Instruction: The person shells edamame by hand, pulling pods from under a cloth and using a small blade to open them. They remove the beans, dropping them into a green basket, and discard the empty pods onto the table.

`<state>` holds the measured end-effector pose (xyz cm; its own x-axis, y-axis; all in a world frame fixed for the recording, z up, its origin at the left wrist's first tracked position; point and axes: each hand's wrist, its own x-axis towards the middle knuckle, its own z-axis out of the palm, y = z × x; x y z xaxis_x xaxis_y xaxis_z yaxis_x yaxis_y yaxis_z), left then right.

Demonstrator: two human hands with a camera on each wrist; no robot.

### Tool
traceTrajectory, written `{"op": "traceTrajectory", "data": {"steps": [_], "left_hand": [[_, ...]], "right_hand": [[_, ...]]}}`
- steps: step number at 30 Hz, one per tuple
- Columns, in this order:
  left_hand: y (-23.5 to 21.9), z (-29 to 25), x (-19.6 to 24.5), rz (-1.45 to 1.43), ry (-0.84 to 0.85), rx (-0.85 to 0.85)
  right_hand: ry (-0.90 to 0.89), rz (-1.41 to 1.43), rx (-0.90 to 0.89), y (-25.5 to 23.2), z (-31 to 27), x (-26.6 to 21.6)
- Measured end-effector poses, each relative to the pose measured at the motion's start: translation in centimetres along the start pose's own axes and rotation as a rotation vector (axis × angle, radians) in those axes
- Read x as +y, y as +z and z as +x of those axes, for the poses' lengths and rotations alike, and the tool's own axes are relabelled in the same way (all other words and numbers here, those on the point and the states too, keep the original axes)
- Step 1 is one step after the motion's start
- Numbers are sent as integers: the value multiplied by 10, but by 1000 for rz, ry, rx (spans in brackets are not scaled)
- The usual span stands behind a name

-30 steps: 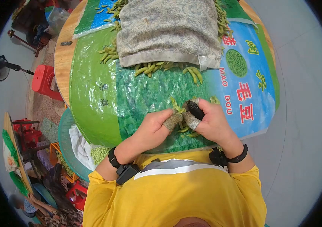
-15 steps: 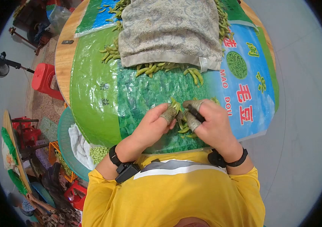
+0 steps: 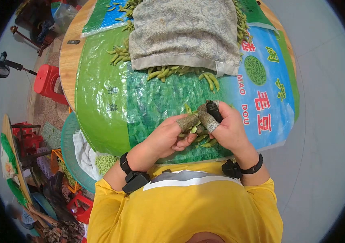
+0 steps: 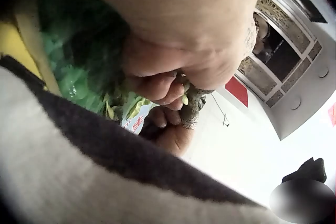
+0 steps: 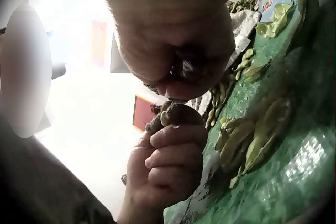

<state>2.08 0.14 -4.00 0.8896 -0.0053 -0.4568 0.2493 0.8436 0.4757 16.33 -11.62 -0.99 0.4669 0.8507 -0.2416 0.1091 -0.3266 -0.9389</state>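
Both hands meet low over the green sheet, wrapped thumbs and forefingers together. My left hand (image 3: pixel 166 137) has its fingers curled and pinches a green soybean pod (image 3: pixel 187 108), whose tip sticks up above the wrapped thumb. Opposite it, my right hand (image 3: pixel 232 127) pinches at the same spot, with cloth wraps and a black cover on its fingers. A pale bean (image 5: pixel 164 118) shows between the fingertips in the right wrist view. Several split pods (image 5: pixel 262 134) lie on the sheet just under the hands. The wraps hide much of the held pod.
A grey towel (image 3: pixel 184 34) covers a heap of soybean pods (image 3: pixel 164 73) farther back on the printed sheet (image 3: pixel 99 101). At the lower left, a teal basket (image 3: pixel 69 139) holds shelled beans (image 3: pixel 107 163) and a white cloth (image 3: pixel 84 152). A red stool (image 3: pixel 47 83) stands left of the table.
The hands drew slightly apart half a second ago and are now together again. My left hand has turned, so its lower fingers show beneath the thumb. A pale bean now shows between the hands.
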Motion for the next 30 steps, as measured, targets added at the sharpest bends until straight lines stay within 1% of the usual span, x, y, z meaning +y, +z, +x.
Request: {"op": "traceTrajectory", "data": {"steps": [2,3,4,5,7,9,10,11,12,13,15,16,17,18,19,20,21,22,24,25,26,27,29,30], "left_hand": [[0,0,-1,-18,-3,3],[0,0,-1,-36,-6,4],[1,-1,-1,-36,-5,5],[3,-2,-1,4,30,30],[5,-3,0,45,66,56],[6,-2,-1,432,160,148],[4,-1,-4,431,157,147],[-1,2,-8,637,308,124],[-2,3,-8,843,462,99],[-1,2,-7,844,461,97],[5,-1,0,697,335,152],[4,-1,0,698,337,151],[2,-1,1,674,336,233],[1,-1,1,650,333,313],[2,-1,-1,652,334,312],[4,-1,-4,651,379,278],[5,-1,-7,648,424,244],[4,-1,-8,648,423,243],[2,0,-8,737,485,245],[1,0,-8,741,484,236],[0,-1,-9,771,536,200],[-1,-1,-9,801,586,161],[3,-5,-4,838,592,105],[5,-8,-1,866,604,67]], "right_hand": [[-40,-22,61,2,-2,-1],[-40,-23,61,2,-2,0],[-66,49,99,2,-2,3],[-91,121,136,3,-2,5],[-62,121,134,-1,-2,4],[-30,120,131,-6,-1,2],[18,103,35,-10,-1,-2],[65,87,-60,-12,0,-3],[66,87,-57,-14,1,-2],[89,48,-81,-16,1,-1],[110,9,-105,-15,1,2],[-12,23,-5,-11,0,3],[-133,37,94,-7,-1,3],[-135,37,96,-5,-1,4],[-285,-116,165,-3,-1,5],[-433,-269,233,0,-1,6],[-432,-269,233,6,-2,8],[-430,-222,202,12,-4,10],[-429,-176,178,13,-5,9],[-162,47,30,9,-7,7],[105,272,-113,7,-8,6],[103,277,-96,4,-8,6],[196,733,-313,-2,-4,5],[189,736,-300,-6,-2,6]]}}
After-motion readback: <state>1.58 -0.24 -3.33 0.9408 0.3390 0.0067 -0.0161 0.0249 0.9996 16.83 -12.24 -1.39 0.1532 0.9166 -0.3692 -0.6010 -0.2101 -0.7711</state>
